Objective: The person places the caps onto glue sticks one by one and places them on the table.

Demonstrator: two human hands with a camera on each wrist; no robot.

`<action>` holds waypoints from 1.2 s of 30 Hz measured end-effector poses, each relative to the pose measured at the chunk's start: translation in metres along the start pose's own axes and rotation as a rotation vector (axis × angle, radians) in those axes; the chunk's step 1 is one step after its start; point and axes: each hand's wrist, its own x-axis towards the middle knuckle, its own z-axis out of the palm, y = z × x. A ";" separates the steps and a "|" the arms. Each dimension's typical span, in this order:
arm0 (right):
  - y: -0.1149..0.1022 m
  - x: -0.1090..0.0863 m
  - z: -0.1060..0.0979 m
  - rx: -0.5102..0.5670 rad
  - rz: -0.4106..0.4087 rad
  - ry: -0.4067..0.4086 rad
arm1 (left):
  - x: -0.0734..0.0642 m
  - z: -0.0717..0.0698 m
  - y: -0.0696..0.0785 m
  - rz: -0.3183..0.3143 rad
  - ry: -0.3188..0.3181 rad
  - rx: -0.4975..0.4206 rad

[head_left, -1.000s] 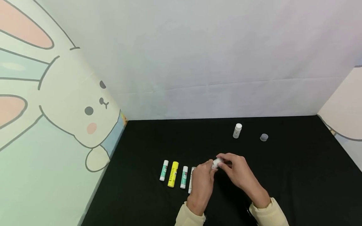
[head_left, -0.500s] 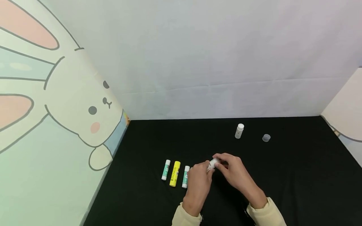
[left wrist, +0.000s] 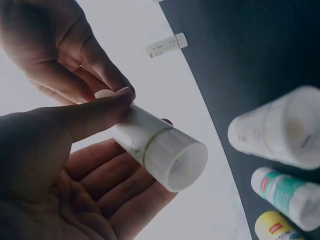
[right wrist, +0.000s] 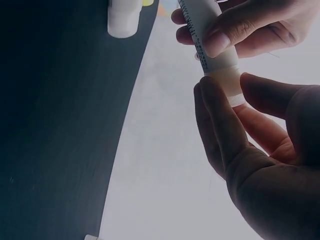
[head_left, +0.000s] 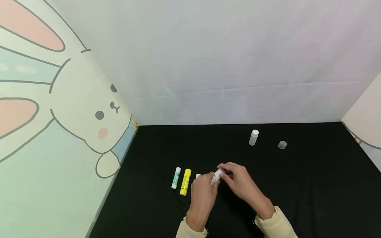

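Both hands are on one white glue stick (head_left: 217, 177), raised in front of the body. My left hand (head_left: 203, 193) grips its barrel between thumb and fingers; the left wrist view shows the near end of the stick (left wrist: 150, 135) facing the camera. At the other end, my right hand (head_left: 238, 180) pinches the pale, ribbed end piece (right wrist: 231, 82) between thumb and fingertips. Beyond the hands a white glue stick (head_left: 253, 137) stands upright, and a clear cap (head_left: 282, 144) lies to its right.
Left of the hands, a green-and-white glue stick (head_left: 176, 178) and a yellow one (head_left: 185, 182) lie in a row on the black tabletop (head_left: 148, 211). Another stick (head_left: 198, 176) is mostly covered by the left hand. A further white stick (left wrist: 275, 130) shows in the left wrist view.
Both hands have drifted left together with the glue stick, so the left hand now hides more of the row. The head view has turned slightly left. The grip looks the same.
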 end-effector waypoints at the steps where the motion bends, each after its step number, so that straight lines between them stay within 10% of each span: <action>1: -0.001 0.001 0.001 0.002 -0.010 -0.004 | 0.000 -0.001 -0.001 -0.009 0.000 -0.001; 36: -0.022 0.014 0.063 0.009 -0.088 -0.255 | -0.034 -0.029 -0.052 -0.294 -0.039 -0.067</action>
